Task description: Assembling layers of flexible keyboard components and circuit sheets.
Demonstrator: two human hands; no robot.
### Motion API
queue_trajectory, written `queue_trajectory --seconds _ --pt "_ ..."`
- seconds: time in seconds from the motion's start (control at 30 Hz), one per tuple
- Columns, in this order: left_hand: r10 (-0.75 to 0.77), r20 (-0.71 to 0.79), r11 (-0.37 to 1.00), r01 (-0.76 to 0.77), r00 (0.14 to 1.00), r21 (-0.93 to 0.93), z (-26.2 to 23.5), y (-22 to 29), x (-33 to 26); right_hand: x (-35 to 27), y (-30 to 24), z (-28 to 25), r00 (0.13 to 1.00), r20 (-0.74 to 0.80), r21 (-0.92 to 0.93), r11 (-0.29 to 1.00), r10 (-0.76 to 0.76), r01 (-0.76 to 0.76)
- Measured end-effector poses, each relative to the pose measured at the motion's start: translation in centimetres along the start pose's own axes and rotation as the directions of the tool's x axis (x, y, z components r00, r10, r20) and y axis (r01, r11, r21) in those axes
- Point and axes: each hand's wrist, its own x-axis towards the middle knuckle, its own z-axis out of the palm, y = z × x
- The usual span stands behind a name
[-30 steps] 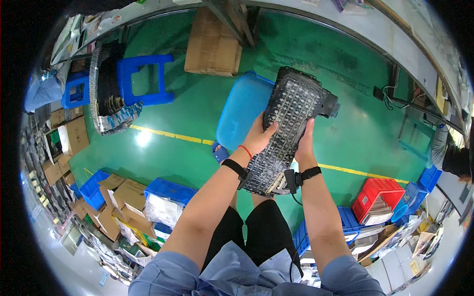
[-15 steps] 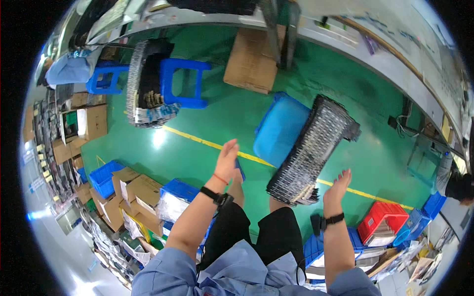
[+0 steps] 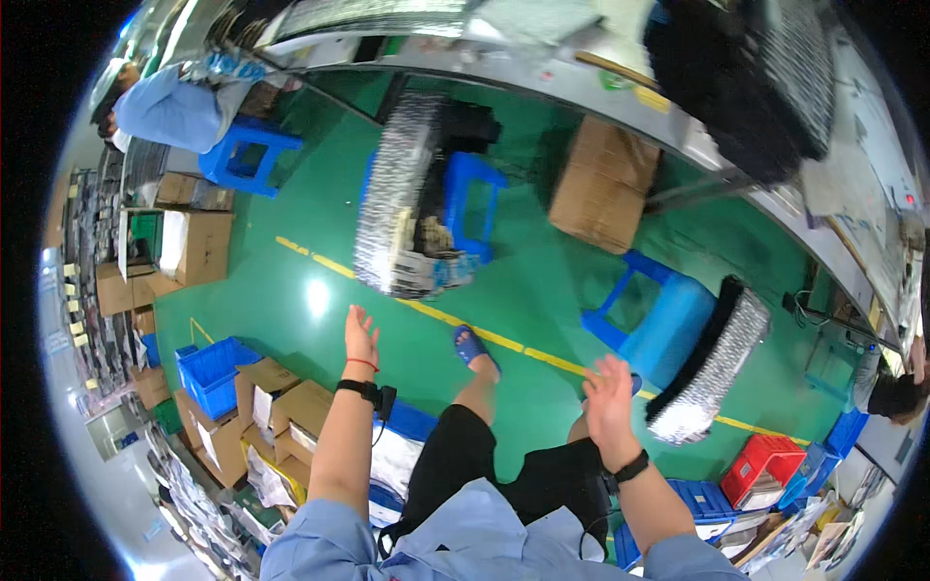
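My left hand (image 3: 360, 339) is raised over the floor, fingers extended and holding nothing. It is nearest to a tall stack of thin grey-and-black pieces (image 3: 395, 194), which rests on a blue stool (image 3: 473, 203) ahead of it. My right hand (image 3: 608, 402) is empty too, with its fingers stretched out and slightly blurred. Beyond it stands a second blue stool (image 3: 668, 324). A similar stack with silvery layered edges (image 3: 712, 373) leans along that stool's right side; what the pieces are I cannot make out. Both wrists carry black straps with small devices.
A cardboard box (image 3: 605, 184) stands under the long workbench (image 3: 542, 77), where another dark stack (image 3: 741, 87) lies. Blue crates (image 3: 215, 378), open cartons (image 3: 300, 412) and a red crate (image 3: 762, 470) line the near side. A seated person (image 3: 170, 111) is at far left.
My view has turned left and forward, so stools and stacks appear farther right. My left hand has moved away leftward; the right has come inward. A sandalled foot now shows ahead.
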Motion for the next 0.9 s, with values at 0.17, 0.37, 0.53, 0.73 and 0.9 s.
queue_trajectory --seconds 0.17,0.37,0.53,0.73,0.9 --pt "0.048 0.116 0.996 -0.057 0.992 0.074 -4.1 10.3 7.4 1.1 11.1 10.4 0.837 0.084 0.098 0.832 0.54 -0.546" --pt "0.068 0.317 0.969 -0.138 0.946 0.205 -2.3 23.4 15.1 1.8 17.8 18.0 0.774 0.173 -0.009 0.787 0.609 -0.617" --pt "-0.027 0.518 0.894 -0.212 0.855 0.395 7.4 30.5 22.6 5.4 23.5 19.8 0.804 0.028 -0.007 0.804 0.595 -0.595" --pt "-0.284 0.681 0.6 -0.429 0.675 0.675 22.0 31.7 37.1 11.0 31.4 26.2 0.831 -0.108 0.521 0.743 0.546 -0.421" --pt "-0.502 0.661 0.555 -0.378 0.558 0.741 36.7 25.2 34.9 14.0 34.7 28.8 0.969 -0.075 0.912 0.41 0.236 -0.029"
